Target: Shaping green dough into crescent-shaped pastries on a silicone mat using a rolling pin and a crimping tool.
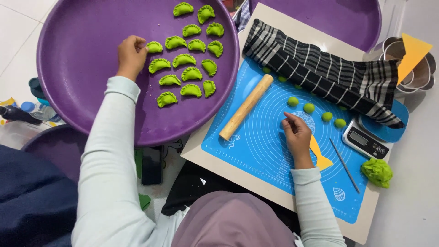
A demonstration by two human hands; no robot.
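I see the left hand (131, 55) stretched out over the big purple tray (82, 55), its grip closed with the fingertips pinched on a green crimped dumpling (154, 46) at the left end of a row. That dumpling sits on the tray floor, just beside the others: the rest of the green dumplings (190, 59) lie in loose rows across the tray's upper right part, each a little apart from its neighbours.

The right hand (297, 136) rests on the blue baking mat (256, 142), fingers curled in, thumb and forefinger closed on a flattened disc of pale dough (I cannot make out much of it, since it blends with the mat's printed circles). Just beside the wrist lies a yellow scraper (320, 158), partly tucked under the hand. A wooden rolling pin (245, 108) lies slantwise on the mat to the left of this hand, well apart from it. Four small green dough balls (309, 108) sit in a line above the hand, near the edge of a black-and-white checked cloth (320, 68). Farther right I see a thin metal stick (344, 165), a digital scale (366, 142) and a lump of green dough (377, 172) off the mat.
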